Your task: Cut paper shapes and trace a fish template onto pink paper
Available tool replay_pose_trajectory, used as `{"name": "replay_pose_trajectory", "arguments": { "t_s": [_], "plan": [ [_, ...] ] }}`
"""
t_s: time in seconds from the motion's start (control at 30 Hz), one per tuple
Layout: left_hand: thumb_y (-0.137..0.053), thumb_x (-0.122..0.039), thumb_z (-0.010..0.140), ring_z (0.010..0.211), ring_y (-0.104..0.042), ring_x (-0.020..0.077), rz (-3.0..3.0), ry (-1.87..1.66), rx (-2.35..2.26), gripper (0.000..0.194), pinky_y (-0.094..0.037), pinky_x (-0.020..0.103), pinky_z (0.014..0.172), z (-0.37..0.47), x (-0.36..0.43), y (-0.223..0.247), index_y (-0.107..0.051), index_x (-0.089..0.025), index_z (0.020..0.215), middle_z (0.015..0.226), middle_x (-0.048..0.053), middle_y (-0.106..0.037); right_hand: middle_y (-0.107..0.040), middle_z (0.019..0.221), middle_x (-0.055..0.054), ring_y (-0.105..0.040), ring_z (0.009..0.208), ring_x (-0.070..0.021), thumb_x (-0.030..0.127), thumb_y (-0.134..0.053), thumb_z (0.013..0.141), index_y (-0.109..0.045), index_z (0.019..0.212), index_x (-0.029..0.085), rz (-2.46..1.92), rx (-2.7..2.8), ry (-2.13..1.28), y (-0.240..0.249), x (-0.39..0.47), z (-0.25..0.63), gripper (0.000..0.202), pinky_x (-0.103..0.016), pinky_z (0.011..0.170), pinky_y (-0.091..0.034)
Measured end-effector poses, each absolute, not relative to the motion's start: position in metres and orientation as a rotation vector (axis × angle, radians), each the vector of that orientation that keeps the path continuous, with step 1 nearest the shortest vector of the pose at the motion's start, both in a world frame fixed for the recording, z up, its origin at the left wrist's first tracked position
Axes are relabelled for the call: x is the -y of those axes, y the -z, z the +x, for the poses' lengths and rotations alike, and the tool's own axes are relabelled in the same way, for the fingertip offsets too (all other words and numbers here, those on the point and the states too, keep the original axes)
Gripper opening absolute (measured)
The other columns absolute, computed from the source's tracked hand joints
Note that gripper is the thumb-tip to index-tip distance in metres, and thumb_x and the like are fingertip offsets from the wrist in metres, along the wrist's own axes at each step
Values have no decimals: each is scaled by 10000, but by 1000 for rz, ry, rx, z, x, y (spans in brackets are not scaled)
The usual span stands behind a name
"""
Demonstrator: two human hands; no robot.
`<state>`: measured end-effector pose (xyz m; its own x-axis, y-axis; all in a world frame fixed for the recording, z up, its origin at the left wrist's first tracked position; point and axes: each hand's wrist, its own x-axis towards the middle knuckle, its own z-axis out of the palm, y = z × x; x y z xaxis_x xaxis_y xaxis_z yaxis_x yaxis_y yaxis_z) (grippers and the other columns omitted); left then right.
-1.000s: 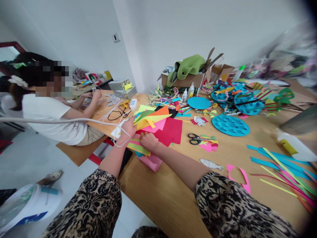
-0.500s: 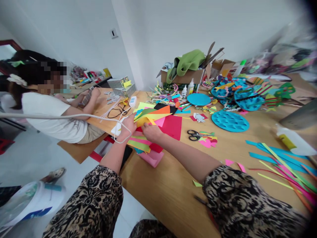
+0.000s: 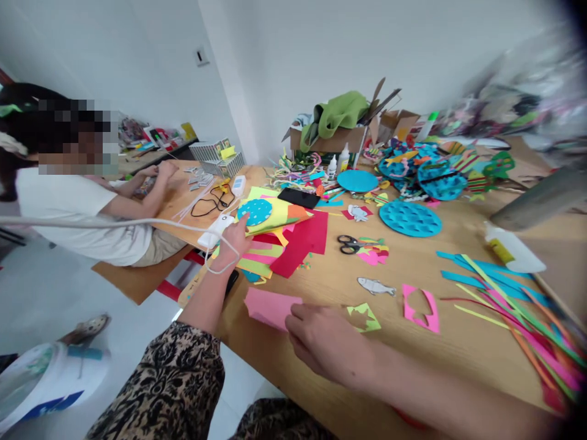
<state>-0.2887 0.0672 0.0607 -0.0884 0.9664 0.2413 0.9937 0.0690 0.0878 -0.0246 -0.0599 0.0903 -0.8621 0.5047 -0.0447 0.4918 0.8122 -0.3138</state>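
Observation:
My left hand is closed on the left edge of a stack of coloured paper sheets, a finger lying over the blue dotted paper circle on top. A white cable crosses in front of this hand. Nearer the table's front edge, my right hand has its fingers curled together at the right end of a pink paper sheet; its fingertips are partly hidden. Red paper lies under and beside the stack. A grey fish cutout and a yellow-green scrap lie beyond my right hand.
Black-handled scissors lie by small paper cutouts. Blue round plates, glue bottles and paper strips cover the right side. A black phone lies behind the stack. A co-worker sits at left.
My right hand has left the stack and come toward me to the pink sheet. The blue dotted circle now shows on top of the stack. The view has shifted slightly.

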Motion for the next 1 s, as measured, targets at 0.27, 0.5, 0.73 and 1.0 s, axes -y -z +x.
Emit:
{"name": "replay_pose_trajectory", "arguments": {
  "t_s": [0.27,0.5,0.73,1.0],
  "plan": [
    [-590,-424,849,1392,-314,302,-2329,1116,1754,537,-292,483,1131,-236,-11,-46,-507,-181,1321,1415,142,-449,-577,762,-45,-498,669,-179,106,-434,923,-598,826,166,-946,2458,-247,-78,94,39,201,-301,589,-360],
    [-545,-757,707,1198,-556,311,-3424,1073,1466,774,-419,472,1033,-185,46,-83,-607,-208,1250,1208,126,-657,-591,790,-58,-550,712,-172,123,-414,940,-609,913,160,-1079,2246,-280,-69,87,77,201,-277,614,-412],
    [-489,-175,914,813,-686,150,-2949,1080,1351,208,-539,262,729,-167,47,-73,-690,-190,963,882,36,-735,-595,787,-35,-569,687,-153,164,-458,947,-564,960,182,-1154,1996,-335,-78,86,102,108,-256,610,-438],
    [-462,-56,868,944,-680,189,-2537,1017,1234,298,-549,330,848,-171,38,-67,-632,-162,1088,1027,89,-724,-612,790,-39,-605,711,-177,199,-447,962,-578,817,195,-1409,2197,-468,-51,113,126,195,-284,627,-468]
  ]
}}
